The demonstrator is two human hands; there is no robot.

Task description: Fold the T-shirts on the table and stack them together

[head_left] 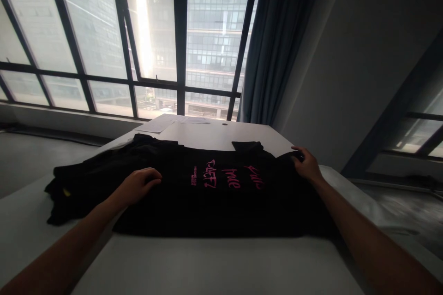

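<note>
A black T-shirt (214, 212) with pink lettering lies spread sideways across the white table, its print turned toward the right. My right hand (305, 163) pinches the shirt's dark cloth at the right end, thumb and fingers closed on it. Over the left part of the shirt rests my left hand (143, 185), fingers curled together against the fabric; the dim light hides how much cloth is between them. Another heap of black clothing (93, 182) with a small yellow mark lies to the left, touching or partly under the shirt.
The white table (214, 262) extends toward the window. Sheets of paper (155, 126) lie at its far left, and a small dark round spot (224, 124) shows near its far edge. Behind are a large framed window (152, 37) and a blue curtain (273, 55).
</note>
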